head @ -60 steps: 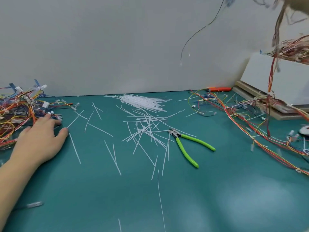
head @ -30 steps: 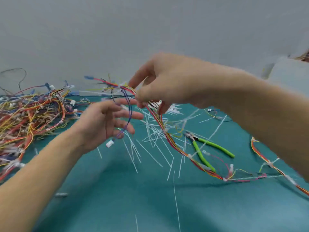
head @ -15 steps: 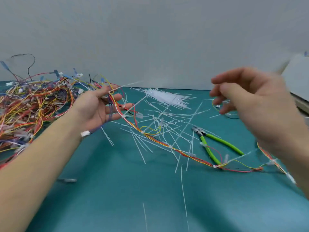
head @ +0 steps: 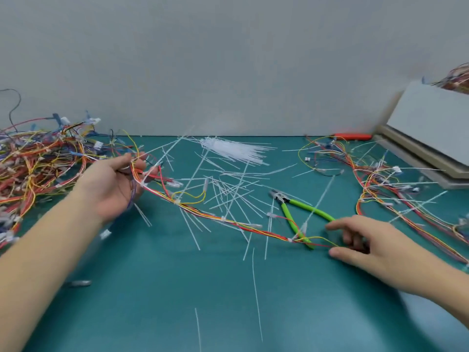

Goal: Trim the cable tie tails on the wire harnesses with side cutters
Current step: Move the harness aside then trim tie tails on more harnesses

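Observation:
A wire harness (head: 203,214) of red, yellow and orange wires stretches across the teal mat from centre left to lower right, with white cable ties and long tails along it. My left hand (head: 115,185) grips its left end, palm up, fingers curled round the wires. The side cutters (head: 300,212) with green handles lie on the mat, partly under the harness's right end. My right hand (head: 365,246) hovers low at the handle tips and the harness's right end, fingers relaxed, gripping nothing that I can see.
A big tangle of harnesses (head: 35,158) fills the left side. More harnesses (head: 380,184) sprawl on the right. A bunch of white cable ties (head: 236,149) lies at the back, cut tails (head: 228,191) are scattered mid-mat. A tilted grey board (head: 429,128) and an orange tool (head: 351,135) sit back right.
My right hand has dropped from mid-air down to the mat by the cutter handles. The harness has sunk lower and lies stretched out; my left hand still holds its end.

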Demonstrator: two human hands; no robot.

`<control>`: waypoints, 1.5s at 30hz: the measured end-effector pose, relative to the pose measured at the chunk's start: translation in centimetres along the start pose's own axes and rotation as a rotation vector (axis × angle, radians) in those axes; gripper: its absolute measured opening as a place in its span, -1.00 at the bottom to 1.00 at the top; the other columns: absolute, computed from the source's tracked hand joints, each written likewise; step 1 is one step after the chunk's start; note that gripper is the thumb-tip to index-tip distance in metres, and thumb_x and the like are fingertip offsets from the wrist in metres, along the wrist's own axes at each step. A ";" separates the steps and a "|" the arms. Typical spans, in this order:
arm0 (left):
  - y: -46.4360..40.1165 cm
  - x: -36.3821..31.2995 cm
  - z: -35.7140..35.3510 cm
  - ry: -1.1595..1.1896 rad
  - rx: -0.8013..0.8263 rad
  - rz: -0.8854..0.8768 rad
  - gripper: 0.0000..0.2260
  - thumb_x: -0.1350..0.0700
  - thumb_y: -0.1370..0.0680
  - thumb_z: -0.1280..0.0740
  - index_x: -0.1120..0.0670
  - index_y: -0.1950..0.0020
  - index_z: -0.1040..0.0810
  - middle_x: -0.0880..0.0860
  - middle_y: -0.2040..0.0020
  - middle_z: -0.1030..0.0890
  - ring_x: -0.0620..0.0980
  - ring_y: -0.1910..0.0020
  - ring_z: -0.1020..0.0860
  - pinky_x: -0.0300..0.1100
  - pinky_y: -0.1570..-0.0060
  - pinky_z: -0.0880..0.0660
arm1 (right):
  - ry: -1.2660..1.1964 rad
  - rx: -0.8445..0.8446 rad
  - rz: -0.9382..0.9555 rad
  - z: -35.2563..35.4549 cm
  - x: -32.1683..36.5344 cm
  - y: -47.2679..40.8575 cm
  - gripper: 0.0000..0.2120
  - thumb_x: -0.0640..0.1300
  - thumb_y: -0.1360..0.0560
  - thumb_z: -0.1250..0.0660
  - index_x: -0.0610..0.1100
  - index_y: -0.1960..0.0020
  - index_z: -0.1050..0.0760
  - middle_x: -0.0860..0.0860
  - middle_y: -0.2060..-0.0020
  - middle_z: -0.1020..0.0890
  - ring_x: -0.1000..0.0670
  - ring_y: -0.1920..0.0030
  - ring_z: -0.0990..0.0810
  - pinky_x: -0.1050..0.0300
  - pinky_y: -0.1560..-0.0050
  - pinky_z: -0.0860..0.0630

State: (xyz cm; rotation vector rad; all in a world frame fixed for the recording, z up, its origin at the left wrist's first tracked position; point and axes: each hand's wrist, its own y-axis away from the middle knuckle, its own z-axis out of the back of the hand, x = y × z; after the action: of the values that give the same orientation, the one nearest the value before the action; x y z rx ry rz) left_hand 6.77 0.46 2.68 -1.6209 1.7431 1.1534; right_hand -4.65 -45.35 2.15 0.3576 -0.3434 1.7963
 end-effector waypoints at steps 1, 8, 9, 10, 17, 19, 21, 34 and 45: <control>-0.1 -0.1 0.2 0.010 -0.003 -0.004 -0.83 0.10 -0.67 -0.20 0.13 -0.09 -0.54 -0.09 0.43 -0.56 -0.08 0.36 -0.69 -0.34 0.43 -0.56 | 0.051 -0.042 0.002 0.0 -0.3 0.0 -0.80 0.10 -0.45 -0.52 0.23 -0.05 -0.60 0.15 0.17 -0.60 0.15 0.07 -0.57 0.32 0.06 -0.46; 0.2 -1.3 1.1 0.089 0.004 -0.060 -0.46 0.14 0.05 -0.47 0.10 0.12 -0.41 -0.04 0.36 -0.40 -0.19 0.54 -0.42 -0.43 0.61 -0.26 | 0.191 -0.167 -0.093 1.4 -2.6 0.3 -0.80 0.21 -0.46 -0.45 0.14 0.24 -0.57 0.22 0.31 -0.61 0.13 0.19 -0.57 0.14 0.30 -0.44; 0.4 -1.4 1.1 0.085 0.003 -0.062 -0.45 0.13 0.06 -0.47 0.10 0.11 -0.40 -0.05 0.38 -0.41 -0.19 0.54 -0.42 -0.43 0.62 -0.25 | 0.197 -0.173 -0.102 1.6 -3.0 0.4 -0.77 0.22 -0.46 -0.44 0.12 0.26 -0.57 0.22 0.31 -0.61 0.11 0.20 -0.56 0.11 0.31 -0.45; 0.5 -1.3 1.0 0.076 0.005 -0.063 -0.43 0.13 0.05 -0.47 0.10 0.09 -0.40 -0.06 0.41 -0.43 -0.19 0.54 -0.43 -0.43 0.63 -0.24 | 0.197 -0.179 -0.108 1.7 -3.3 0.4 -0.77 0.19 -0.47 -0.46 0.11 0.27 -0.56 0.22 0.31 -0.61 0.11 0.21 -0.56 0.10 0.31 -0.46; -0.8 0.0 1.8 0.004 -0.081 0.039 -0.77 0.05 -0.73 -0.11 0.14 -0.02 -0.47 -0.07 0.42 -0.48 -0.16 0.53 -0.52 -0.40 0.65 -0.26 | 0.077 -0.249 -0.070 1.0 -1.1 1.0 -0.75 -0.04 -0.46 -0.52 0.25 -0.03 -0.56 0.25 0.10 -0.64 0.16 0.05 -0.59 0.20 0.07 -0.48; -0.9 0.3 1.8 -0.031 -0.075 0.040 -0.76 0.04 -0.73 -0.11 0.12 -0.03 -0.50 -0.07 0.42 -0.49 -0.17 0.53 -0.52 -0.39 0.66 -0.27 | 0.009 -0.251 0.027 -0.2 1.1 0.5 -0.66 -0.02 -0.47 -0.50 0.19 -0.21 -0.57 0.25 -0.11 -0.59 0.17 -0.13 -0.55 0.24 -0.07 -0.45; -1.1 0.3 2.0 -0.076 -0.081 0.042 -0.76 0.03 -0.73 -0.13 0.12 -0.02 -0.51 -0.06 0.41 -0.51 -0.16 0.53 -0.52 -0.38 0.67 -0.27 | 0.067 -0.277 0.119 -1.0 2.7 -0.1 -0.55 -0.03 -0.48 -0.52 0.11 -0.34 -0.54 0.19 -0.28 -0.48 0.13 -0.28 -0.46 0.21 -0.27 -0.34; -0.6 1.0 0.6 -0.351 -0.047 -0.100 -0.87 0.00 -0.68 -0.26 0.05 -0.08 -0.48 0.10 0.06 -0.65 0.09 0.28 -0.69 -0.04 0.38 -0.65 | -0.152 -0.277 0.282 -1.9 7.1 -1.1 -0.93 0.04 -0.61 -0.39 0.16 0.06 -0.59 0.15 0.22 -0.65 0.09 0.12 -0.63 0.22 0.05 -0.50; 0.1 2.5 0.5 -1.281 -0.322 -0.632 -0.82 -0.04 -0.58 -0.35 -0.04 -0.06 -0.71 -0.10 0.15 -0.67 -0.15 0.19 -0.61 -0.11 0.06 -0.47 | -0.634 0.363 -0.220 -1.7 11.5 1.1 -0.82 0.13 -0.58 -0.37 0.07 0.09 -0.63 -0.04 0.43 -0.66 -0.04 0.45 -0.55 0.20 0.36 -0.46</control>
State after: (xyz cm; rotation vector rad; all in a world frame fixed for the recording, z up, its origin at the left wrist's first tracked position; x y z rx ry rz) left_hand 6.14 -0.52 0.40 -0.9655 0.2271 1.5937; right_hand -8.57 -34.81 5.34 1.1861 -0.3961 1.4891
